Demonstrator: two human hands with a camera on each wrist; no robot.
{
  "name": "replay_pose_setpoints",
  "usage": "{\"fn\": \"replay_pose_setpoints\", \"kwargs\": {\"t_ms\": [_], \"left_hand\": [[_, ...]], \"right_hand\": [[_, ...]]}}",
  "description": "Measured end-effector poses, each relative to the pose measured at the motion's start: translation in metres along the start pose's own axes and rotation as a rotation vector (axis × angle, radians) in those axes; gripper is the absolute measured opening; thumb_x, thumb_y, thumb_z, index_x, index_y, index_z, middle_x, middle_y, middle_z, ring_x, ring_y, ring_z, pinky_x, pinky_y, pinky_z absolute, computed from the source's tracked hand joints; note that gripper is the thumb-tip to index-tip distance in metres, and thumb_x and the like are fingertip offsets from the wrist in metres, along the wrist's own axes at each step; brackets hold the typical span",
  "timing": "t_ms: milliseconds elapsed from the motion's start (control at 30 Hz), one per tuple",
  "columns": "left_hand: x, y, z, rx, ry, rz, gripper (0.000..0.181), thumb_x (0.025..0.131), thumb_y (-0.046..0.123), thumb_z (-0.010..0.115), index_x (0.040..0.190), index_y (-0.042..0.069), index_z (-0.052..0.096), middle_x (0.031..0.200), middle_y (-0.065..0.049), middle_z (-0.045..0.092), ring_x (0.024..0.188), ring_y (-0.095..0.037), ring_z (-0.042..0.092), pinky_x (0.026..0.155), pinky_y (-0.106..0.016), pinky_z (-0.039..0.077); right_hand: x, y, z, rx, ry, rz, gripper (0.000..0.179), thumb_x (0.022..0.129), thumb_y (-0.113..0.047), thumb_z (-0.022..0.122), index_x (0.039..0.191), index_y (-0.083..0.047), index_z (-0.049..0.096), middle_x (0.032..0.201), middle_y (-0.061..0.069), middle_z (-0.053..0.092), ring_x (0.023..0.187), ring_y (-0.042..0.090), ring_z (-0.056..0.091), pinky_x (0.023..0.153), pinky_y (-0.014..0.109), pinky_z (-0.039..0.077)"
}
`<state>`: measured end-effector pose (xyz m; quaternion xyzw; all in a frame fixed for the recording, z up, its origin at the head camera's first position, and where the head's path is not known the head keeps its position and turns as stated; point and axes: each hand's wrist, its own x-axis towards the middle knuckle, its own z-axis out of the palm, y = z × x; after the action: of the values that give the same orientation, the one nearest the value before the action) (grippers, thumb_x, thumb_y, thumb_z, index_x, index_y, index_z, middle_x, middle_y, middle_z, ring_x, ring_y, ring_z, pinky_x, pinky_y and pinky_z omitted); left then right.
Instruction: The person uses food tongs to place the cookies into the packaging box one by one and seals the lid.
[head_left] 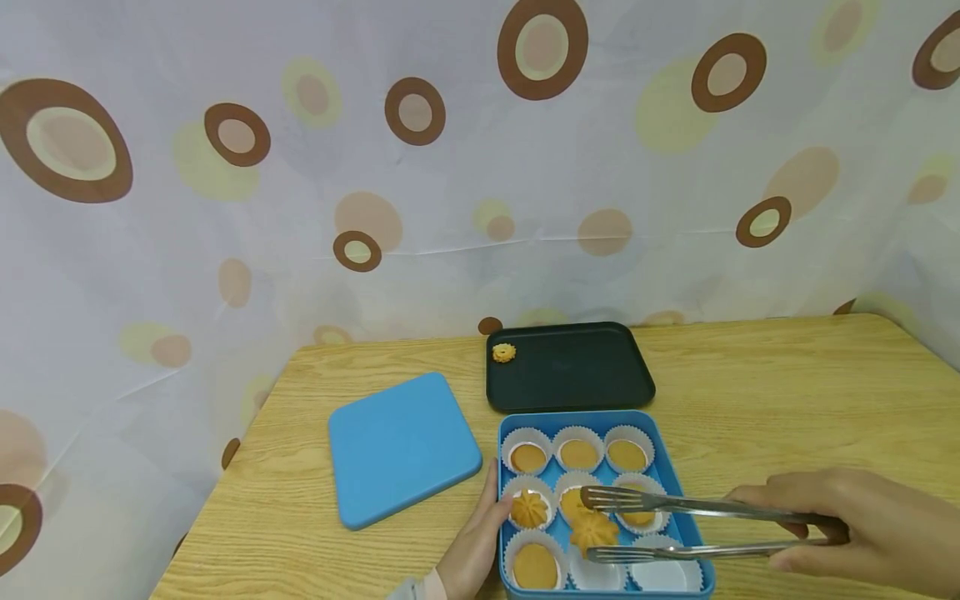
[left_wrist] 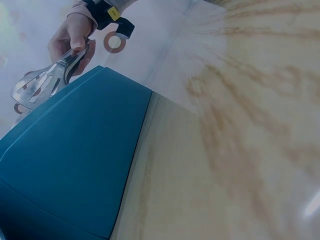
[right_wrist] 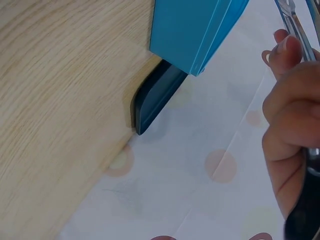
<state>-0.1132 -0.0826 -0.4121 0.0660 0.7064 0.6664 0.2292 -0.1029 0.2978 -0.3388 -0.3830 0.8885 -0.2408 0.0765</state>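
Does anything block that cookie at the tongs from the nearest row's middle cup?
Only the tongs, held by the right hand: in the head view, one side of them crosses between the cookie and that paper cup. Nothing else visible does.

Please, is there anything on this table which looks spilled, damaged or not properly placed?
Nothing looks spilled or damaged. Only the blue lid looks a little odd: it lies askew beside the blue box, not lined up with it.
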Motion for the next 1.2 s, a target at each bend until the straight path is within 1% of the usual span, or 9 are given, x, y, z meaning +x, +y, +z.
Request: {"fn": "replay_pose_setpoints", "kwargs": {"t_ms": [100,233,300,433,567,800,933,1067,1200], "left_hand": [[0.0,0.0,0.0,0.003,0.0,0.004,0.064,0.107,0.031,0.026,0.154,0.005,-0.009,0.161,-0.02,-0.008,0.147,-0.041,-0.008,0.113,-0.064,-0.004],[0.001,0.0,-0.001,0.008,0.004,-0.004,0.064,0.107,0.031,0.026,0.154,0.005,-0.009,0.161,-0.02,-0.007,0.147,-0.041,-0.007,0.113,-0.064,-0.004],[0.001,0.0,-0.001,0.014,0.004,-0.011,0.064,0.107,0.031,0.026,0.154,0.005,-0.008,0.161,-0.02,-0.007,0.147,-0.042,-0.007,0.113,-0.065,-0.003],[0.001,0.0,-0.001,0.022,0.002,-0.012,0.064,0.107,0.031,0.026,0.155,0.005,-0.008,0.161,-0.02,-0.006,0.147,-0.042,-0.006,0.113,-0.065,-0.002],[0.001,0.0,-0.001,0.012,-0.003,0.002,0.064,0.107,0.03,0.026,0.154,0.004,-0.009,0.161,-0.021,-0.007,0.146,-0.042,-0.007,0.113,-0.064,-0.003],[0.0,0.0,0.0,0.001,-0.009,0.009,0.064,0.107,0.03,0.025,0.154,0.003,-0.01,0.161,-0.021,-0.008,0.146,-0.042,-0.007,0.113,-0.064,-0.004],[0.0,0.0,-0.001,-0.001,-0.014,0.015,0.064,0.107,0.029,0.024,0.153,0.003,-0.011,0.161,-0.022,-0.009,0.146,-0.043,-0.008,0.113,-0.064,-0.004],[0.001,0.001,0.0,-0.004,0.002,-0.021,0.064,0.107,0.03,0.026,0.154,0.004,-0.009,0.161,-0.022,-0.007,0.146,-0.043,-0.005,0.113,-0.065,-0.002],[0.002,0.001,0.0,-0.013,0.012,-0.047,0.065,0.106,0.03,0.027,0.155,0.005,-0.008,0.161,-0.021,-0.006,0.146,-0.043,-0.004,0.112,-0.066,-0.001]], "right_hand": [[0.0,0.0,-0.001,0.004,-0.015,-0.011,0.045,0.089,-0.017,0.07,0.131,-0.007,0.061,0.083,-0.027,0.047,0.058,-0.012,0.033,0.043,0.013,0.033],[0.0,-0.001,-0.002,0.026,-0.044,-0.021,0.044,0.09,-0.018,0.069,0.132,-0.006,0.061,0.081,-0.027,0.046,0.059,-0.011,0.033,0.044,0.014,0.034],[0.002,-0.001,-0.002,0.025,-0.051,-0.046,0.044,0.089,-0.018,0.069,0.131,-0.004,0.061,0.078,-0.027,0.044,0.058,-0.012,0.033,0.044,0.013,0.034],[0.005,-0.001,-0.001,0.002,-0.078,-0.075,0.043,0.09,-0.02,0.068,0.128,-0.001,0.062,0.074,-0.027,0.039,0.058,-0.012,0.032,0.044,0.013,0.033],[0.009,-0.004,-0.001,-0.046,-0.082,-0.099,0.043,0.089,-0.025,0.068,0.126,-0.003,0.064,0.075,-0.027,0.038,0.059,-0.012,0.032,0.045,0.013,0.033],[0.014,-0.007,0.001,-0.073,-0.103,-0.095,0.044,0.089,-0.031,0.068,0.124,-0.006,0.065,0.076,-0.027,0.038,0.059,-0.011,0.033,0.047,0.014,0.033],[0.016,-0.008,0.002,-0.067,-0.13,-0.064,0.044,0.09,-0.033,0.066,0.124,-0.005,0.066,0.074,-0.027,0.038,0.059,-0.011,0.034,0.046,0.015,0.033],[0.019,-0.008,0.003,-0.053,-0.16,-0.022,0.046,0.09,-0.036,0.065,0.124,-0.005,0.065,0.073,-0.026,0.039,0.059,-0.01,0.036,0.046,0.016,0.034],[0.021,-0.008,0.004,-0.043,-0.154,-0.038,0.046,0.09,-0.035,0.065,0.123,-0.004,0.066,0.074,-0.026,0.04,0.06,-0.01,0.037,0.046,0.016,0.034]]}}
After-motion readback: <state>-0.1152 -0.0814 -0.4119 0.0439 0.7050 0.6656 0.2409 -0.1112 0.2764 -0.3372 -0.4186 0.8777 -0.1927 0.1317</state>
